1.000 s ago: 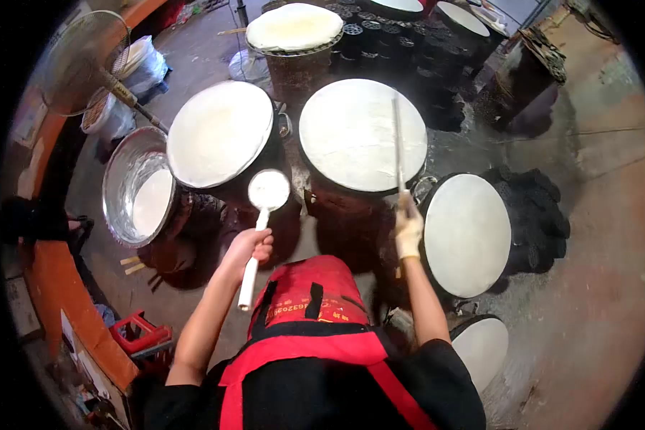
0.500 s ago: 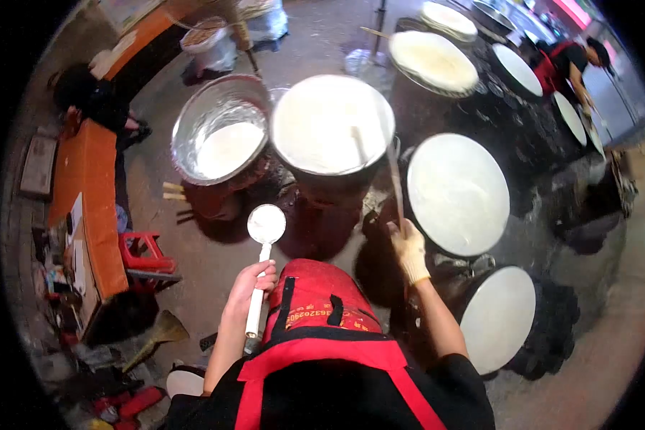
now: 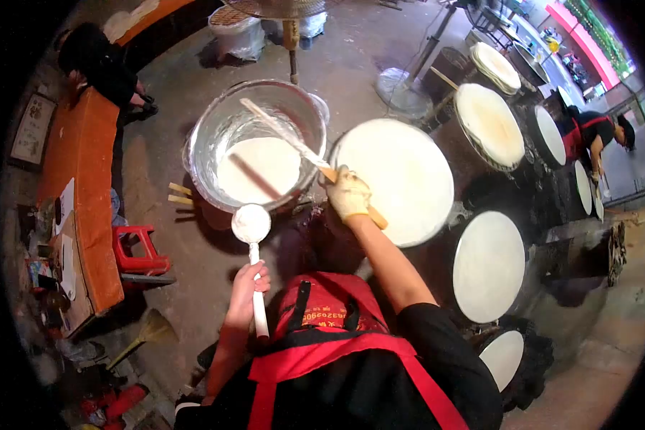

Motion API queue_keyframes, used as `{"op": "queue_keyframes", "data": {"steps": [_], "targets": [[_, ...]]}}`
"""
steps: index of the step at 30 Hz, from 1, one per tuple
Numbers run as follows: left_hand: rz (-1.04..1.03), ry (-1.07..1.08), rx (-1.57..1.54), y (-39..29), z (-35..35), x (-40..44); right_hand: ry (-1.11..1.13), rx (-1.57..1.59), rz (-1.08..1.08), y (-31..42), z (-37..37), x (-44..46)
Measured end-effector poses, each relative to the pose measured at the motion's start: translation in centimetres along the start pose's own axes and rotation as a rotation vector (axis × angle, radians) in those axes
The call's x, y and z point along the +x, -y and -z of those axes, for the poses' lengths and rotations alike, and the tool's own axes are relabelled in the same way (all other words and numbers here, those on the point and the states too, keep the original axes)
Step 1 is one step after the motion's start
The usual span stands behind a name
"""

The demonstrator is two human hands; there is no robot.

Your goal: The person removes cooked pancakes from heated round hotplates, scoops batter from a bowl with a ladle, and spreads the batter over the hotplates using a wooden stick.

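My left hand point(image 3: 249, 285) is closed round the white handle of a ladle point(image 3: 251, 223), whose round bowl holds white batter. My right hand point(image 3: 349, 193), in a pale work glove, grips a long wooden stick point(image 3: 287, 134). The stick's far part is coated white and reaches across the metal pot point(image 3: 202, 132). Inside that pot lies a pool of white batter point(image 3: 254, 175), with the stick's shadow over it. Under and to the right of my gloved hand is a round griddle point(image 3: 401, 179) covered by a pale sheet of batter.
More round griddles point(image 3: 489, 266) stand on the right. Stacked flat pancakes point(image 3: 489, 125) lie farther back. A person in a red apron point(image 3: 595, 136) bends there. At the left are an orange counter point(image 3: 86, 193), a red stool point(image 3: 140, 249) and a person in black point(image 3: 97, 61). A fan point(image 3: 292, 29) stands behind the pot.
My right hand has swung left with the wooden stick, from beside the griddle to over the pot's rim. The view has shifted right. The filled ladle stays in my left hand, now nearer the pot.
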State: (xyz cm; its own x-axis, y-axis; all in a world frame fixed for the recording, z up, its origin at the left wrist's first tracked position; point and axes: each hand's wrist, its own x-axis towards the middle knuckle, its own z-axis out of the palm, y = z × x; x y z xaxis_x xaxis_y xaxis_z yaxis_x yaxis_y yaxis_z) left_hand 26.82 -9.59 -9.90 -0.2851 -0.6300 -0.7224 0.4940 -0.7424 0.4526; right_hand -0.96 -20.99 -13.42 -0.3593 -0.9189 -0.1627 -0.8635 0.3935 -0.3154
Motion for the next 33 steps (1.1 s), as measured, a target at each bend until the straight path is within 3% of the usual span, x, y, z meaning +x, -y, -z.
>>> {"op": "queue_keyframes", "data": {"steps": [3, 4, 5, 6, 9, 10, 11, 14, 15, 17, 18, 19, 21, 22, 24, 25, 28, 29, 30, 32, 33], "targets": [[-0.011, -0.007, 0.096, -3.1, -1.8, 1.1, -0.079, -0.076, 0.086, -1.6, 0.3, 1.9], [0.007, 0.007, 0.054, -3.9, -1.9, 2.1, 0.026, 0.109, -0.046, -0.4, 4.1, 1.2], [0.022, 0.033, 0.015, -4.4, -2.2, 3.2, -0.125, 0.032, 0.046, -2.4, 4.2, 2.3], [0.042, 0.049, -0.007, -4.9, -2.4, 4.2, -0.174, 0.204, 0.050, -3.1, 6.9, 2.4], [0.124, 0.066, -0.015, -6.4, -3.8, 6.5, -0.215, 0.328, 0.105, -8.5, 15.0, 6.0], [0.125, 0.071, -0.041, -6.4, -4.4, 7.2, -0.145, 0.627, -0.155, -8.4, 19.2, 6.0], [0.133, 0.057, -0.033, -7.0, -5.8, 7.3, -0.217, 0.916, -0.022, -11.9, 21.0, 7.8], [0.289, 0.146, -0.215, -7.2, -6.3, 10.5, -0.372, 0.920, 0.233, -15.6, 32.6, 8.9], [0.336, 0.168, -0.268, -7.6, -7.0, 10.4, -0.431, 0.958, 0.235, -17.5, 35.9, 9.1], [0.306, 0.145, -0.281, -7.3, -7.9, 11.1, -0.564, 1.187, -0.196, -23.8, 41.6, 11.8], [0.281, 0.149, -0.289, -7.2, -8.8, 10.6, -0.617, 1.352, 0.015, -27.0, 42.9, 11.4], [0.249, 0.150, -0.300, -7.1, -9.7, 10.1, -0.725, 1.246, 0.023, -29.9, 43.7, 11.3], [0.216, 0.128, -0.399, -6.6, -10.6, 9.7, -0.741, 1.405, -0.019, -35.7, 43.7, 12.4], [0.205, 0.082, -0.451, -6.4, -13.1, 8.9, -0.724, 1.419, -0.163, -38.9, 43.3, 14.6], [0.185, 0.081, -0.412, -5.9, -12.9, 8.9, -0.783, 1.467, -0.138, -44.5, 38.5, 14.6], [0.159, 0.079, -0.429, -5.7, -13.3, 8.7, -0.740, 1.599, -0.217, -46.8, 35.3, 15.0], [0.123, 0.011, -0.426, -5.2, -15.2, 7.6, -0.927, 1.668, -0.517, -52.1, 26.1, 18.2], [0.099, 0.020, -0.456, -5.1, -15.6, 7.3, -0.877, 1.743, -0.662, -55.0, 22.7, 19.8], [0.083, 0.026, -0.437, -4.9, -15.9, 6.9, -0.905, 1.678, -0.902, -53.5, 21.2, 19.6], [0.041, 0.002, -0.390, -4.9, -17.6, 6.0, -0.957, 1.960, -0.862, -54.8, 15.5, 20.8], [0.013, -0.030, -0.360, -4.7, -19.1, 5.3, -0.889, 2.005, -1.025, -49.8, 18.0, 18.6]]}}
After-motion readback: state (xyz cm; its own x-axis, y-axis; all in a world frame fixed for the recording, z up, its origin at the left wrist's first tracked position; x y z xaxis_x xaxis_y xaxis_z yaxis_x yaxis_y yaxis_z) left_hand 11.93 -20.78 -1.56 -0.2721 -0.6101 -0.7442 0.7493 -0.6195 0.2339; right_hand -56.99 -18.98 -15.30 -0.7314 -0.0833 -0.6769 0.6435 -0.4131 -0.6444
